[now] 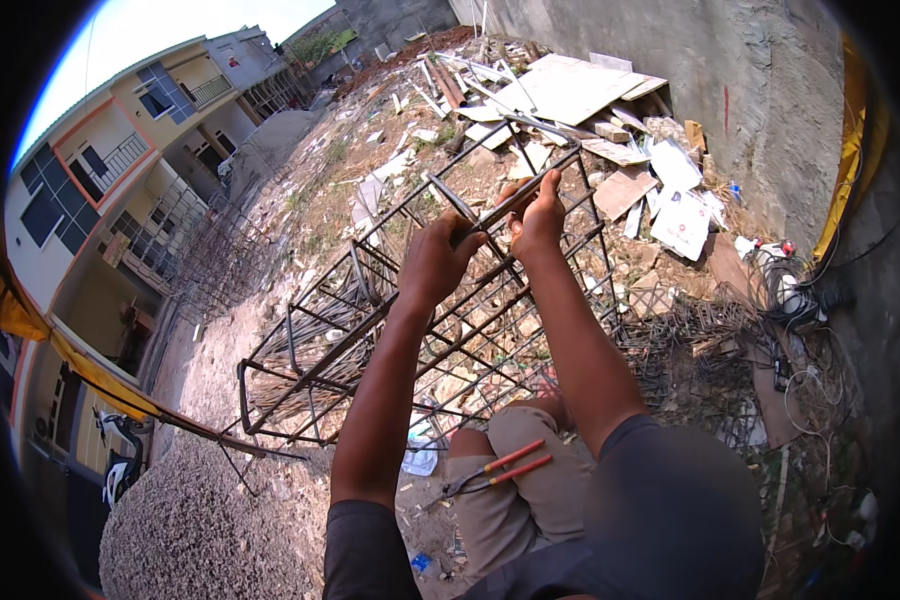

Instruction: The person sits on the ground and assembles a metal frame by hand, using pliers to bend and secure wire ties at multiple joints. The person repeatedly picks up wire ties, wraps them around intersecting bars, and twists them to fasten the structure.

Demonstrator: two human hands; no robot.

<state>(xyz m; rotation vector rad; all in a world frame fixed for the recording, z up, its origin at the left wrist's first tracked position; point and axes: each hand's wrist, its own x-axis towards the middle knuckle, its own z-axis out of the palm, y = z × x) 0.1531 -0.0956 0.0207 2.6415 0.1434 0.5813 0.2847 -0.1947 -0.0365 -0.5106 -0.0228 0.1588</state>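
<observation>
A cage of dark steel rebar (315,372), long bars crossed by square hoops, stretches across the space before me. My left hand (432,262) is closed round a rebar on its upper side, thumb lying along the steel. Further right and slightly farther away, my right hand (538,218) grips the same upper side of the cage, with its thumb up against a bar. Whether any tie wire is between the fingers I cannot tell. Pincers (500,468) with red handles rest across my lap, touched by neither hand.
A gravel heap (205,525) lies at the lower left. White boards (580,88) and rubble are piled by the grey wall (770,120). Tangled cables (800,295) lie at the right. A yellow cloth (100,370) hangs along the left, before a row of houses (90,200).
</observation>
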